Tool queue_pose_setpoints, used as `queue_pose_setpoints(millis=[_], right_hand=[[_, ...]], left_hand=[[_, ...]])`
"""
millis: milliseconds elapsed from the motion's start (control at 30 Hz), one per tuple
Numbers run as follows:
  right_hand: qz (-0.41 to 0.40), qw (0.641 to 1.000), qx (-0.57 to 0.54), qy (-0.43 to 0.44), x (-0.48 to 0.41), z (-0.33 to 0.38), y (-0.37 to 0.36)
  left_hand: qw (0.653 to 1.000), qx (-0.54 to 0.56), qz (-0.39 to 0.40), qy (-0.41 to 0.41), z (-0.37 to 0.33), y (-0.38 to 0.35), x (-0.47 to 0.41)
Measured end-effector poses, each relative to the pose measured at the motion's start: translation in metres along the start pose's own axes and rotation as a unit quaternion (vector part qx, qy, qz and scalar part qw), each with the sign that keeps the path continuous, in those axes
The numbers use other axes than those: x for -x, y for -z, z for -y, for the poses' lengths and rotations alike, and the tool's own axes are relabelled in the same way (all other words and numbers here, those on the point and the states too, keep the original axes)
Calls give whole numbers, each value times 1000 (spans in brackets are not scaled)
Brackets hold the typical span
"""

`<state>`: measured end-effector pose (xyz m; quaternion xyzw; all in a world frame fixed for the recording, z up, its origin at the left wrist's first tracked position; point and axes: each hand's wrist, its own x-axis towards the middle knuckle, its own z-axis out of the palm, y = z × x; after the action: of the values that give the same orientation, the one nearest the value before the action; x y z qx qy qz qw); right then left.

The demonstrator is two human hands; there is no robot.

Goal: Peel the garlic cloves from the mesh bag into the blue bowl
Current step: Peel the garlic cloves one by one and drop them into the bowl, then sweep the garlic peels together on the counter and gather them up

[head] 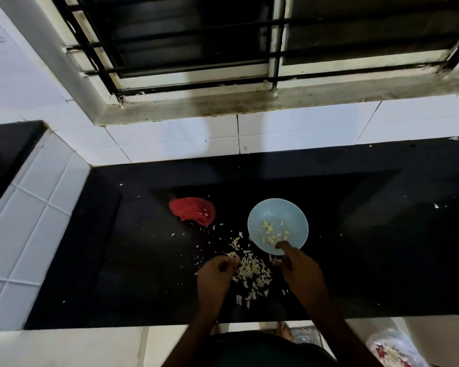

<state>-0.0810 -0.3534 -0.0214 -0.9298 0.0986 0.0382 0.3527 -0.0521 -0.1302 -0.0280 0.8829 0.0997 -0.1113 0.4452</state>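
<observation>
Now: left hand (217, 271) pinches a garlic clove (232, 256) at its fingertips, right hand (298, 263) grip indeterminate, reaching over the near rim of the blue bowl (276, 210) at its 12 o'clock; mesh bag (192, 211) at bowl's 9 o'clock.

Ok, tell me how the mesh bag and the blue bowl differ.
The mesh bag is red and limp; the blue bowl is round and rigid. The bag lies untouched; the right hand reaches over the bowl's rim. The bowl holds peeled cloves; the bag's contents are unclear. Both sit on the black counter.
</observation>
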Motion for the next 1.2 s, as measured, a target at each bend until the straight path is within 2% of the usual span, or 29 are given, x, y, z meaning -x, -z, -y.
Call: queue_pose_setpoints(millis=[167,300,467,533,600,733,967,1133,1200], right_hand=[[-12,995,94,33,-18,1,8],[-36,993,104,32,-36,-2,10],[-13,992,122,44,-59,-5,21],[-22,990,129,55,-62,-1,25],[-30,989,99,101,-60,11,19],[68,967,88,230,-69,53,-28],[131,948,197,215,-120,95,-109],[183,903,192,338,-94,95,-147],[188,903,192,335,-85,91,-145]], left_hand=[[999,-27,-28,23,9,-11,8],[998,-10,-52,38,10,-15,17],[988,84,-90,97,9,-16,28],[985,83,-109,106,8,-11,30],[986,60,-113,106,12,-5,28],[985,37,-132,108,33,10,22],[971,79,-168,148,72,20,29],[969,96,-186,132,91,17,26],[969,98,-186,128,93,19,24]])
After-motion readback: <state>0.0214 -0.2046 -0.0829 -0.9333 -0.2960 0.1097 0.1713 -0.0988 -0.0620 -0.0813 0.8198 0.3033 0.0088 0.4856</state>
